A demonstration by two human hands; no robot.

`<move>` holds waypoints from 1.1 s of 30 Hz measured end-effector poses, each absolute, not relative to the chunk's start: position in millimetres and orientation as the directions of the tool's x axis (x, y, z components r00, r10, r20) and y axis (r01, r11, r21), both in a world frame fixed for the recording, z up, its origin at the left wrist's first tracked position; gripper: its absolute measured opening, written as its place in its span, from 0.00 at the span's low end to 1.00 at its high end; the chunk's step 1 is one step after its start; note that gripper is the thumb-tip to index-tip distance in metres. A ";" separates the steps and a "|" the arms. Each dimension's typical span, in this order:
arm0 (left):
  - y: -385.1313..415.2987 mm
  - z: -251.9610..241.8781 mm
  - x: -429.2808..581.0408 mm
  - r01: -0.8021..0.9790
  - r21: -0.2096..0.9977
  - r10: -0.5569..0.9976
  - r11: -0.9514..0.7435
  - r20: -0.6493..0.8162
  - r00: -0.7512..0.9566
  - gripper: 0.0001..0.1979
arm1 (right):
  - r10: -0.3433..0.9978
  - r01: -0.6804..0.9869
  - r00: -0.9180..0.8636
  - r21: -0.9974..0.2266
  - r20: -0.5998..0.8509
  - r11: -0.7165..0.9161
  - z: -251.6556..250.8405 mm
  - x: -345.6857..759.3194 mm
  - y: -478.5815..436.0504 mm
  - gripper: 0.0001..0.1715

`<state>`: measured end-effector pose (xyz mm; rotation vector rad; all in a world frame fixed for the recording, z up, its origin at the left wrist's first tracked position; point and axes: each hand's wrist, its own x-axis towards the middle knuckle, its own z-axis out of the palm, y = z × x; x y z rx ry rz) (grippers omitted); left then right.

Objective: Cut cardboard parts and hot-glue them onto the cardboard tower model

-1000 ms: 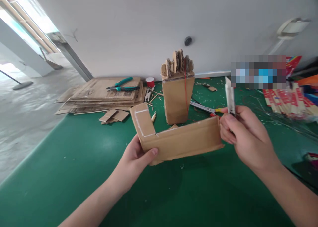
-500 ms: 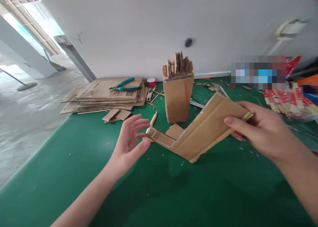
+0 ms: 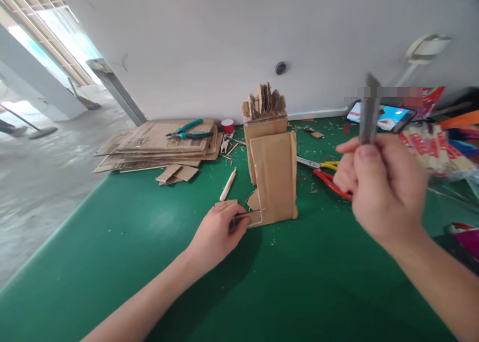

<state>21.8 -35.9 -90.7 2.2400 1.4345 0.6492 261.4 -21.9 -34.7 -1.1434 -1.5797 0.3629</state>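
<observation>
My left hand [image 3: 220, 227] grips the narrow arm of an L-shaped cardboard piece [image 3: 275, 177], its fingers closed round the end. White lines are drawn along that arm, and the wide part stands upright. In my raised right hand [image 3: 381, 187] is a utility knife [image 3: 369, 112], its angled tip pointing up and slightly blurred. Behind the piece stands a cardboard box model [image 3: 265, 120] topped with upright cardboard strips like fingers. A pale pointed stick [image 3: 228, 184] lies just beyond my left hand.
Scissors [image 3: 329, 175] with red and yellow handles lie at the right. Teal pliers [image 3: 190, 129] rest on stacked cardboard sheets [image 3: 160, 145]. A red spool [image 3: 227, 126], a phone [image 3: 392, 116] and bagged sticks [image 3: 430, 147] line the back of the green table [image 3: 179, 307].
My right hand has let go of the cardboard and raised a utility knife. My left hand, open before, has closed on the narrow arm, and the piece has turned upright.
</observation>
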 end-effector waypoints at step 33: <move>-7.5 -100.9 37.1 0.808 0.454 0.921 -0.375 0.283 0.268 0.05 | 0.858 0.921 -0.390 0.155 0.333 0.358 -96.1 225.8 -52.7 0.19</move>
